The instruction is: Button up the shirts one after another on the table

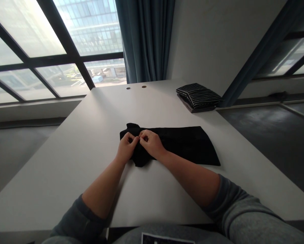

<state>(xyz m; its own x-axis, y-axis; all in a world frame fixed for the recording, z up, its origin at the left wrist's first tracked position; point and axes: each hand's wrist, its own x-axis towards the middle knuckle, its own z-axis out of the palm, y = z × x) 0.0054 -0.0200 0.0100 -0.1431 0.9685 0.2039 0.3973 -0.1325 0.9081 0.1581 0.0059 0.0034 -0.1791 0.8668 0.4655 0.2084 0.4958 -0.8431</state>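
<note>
Pinching at the bunched end of the black garment, both hands bare, forearms reaching in from the near edge of the white table (65, 169). Left hand (126, 146): thumb and forefinger pressed together. Right hand (153, 144): same closure, tips just beside the left's; whatever fine edge or fastening lies between them, cannot tell.

Item, one: black garment (186, 142), mid-table, under and around the fingers. Left end gathered, in raised layers; remainder laid flat toward the right, ending in a slanted edge. Handling, as judged: light, soft, limp, not fragile; little stiffness, apt to sag or unfold if lifted by one end. Best holds: fingertips for the small layers at the gathered end; for the whole, a flat palm beneath each end, layers kept together.

Item, further off, toward the right: striped cloth (200, 96), black with pale lines, folded, resting on a grey folded piece (205, 109).

Beyond: blue curtain (147, 40), hanging beside the window.
</note>
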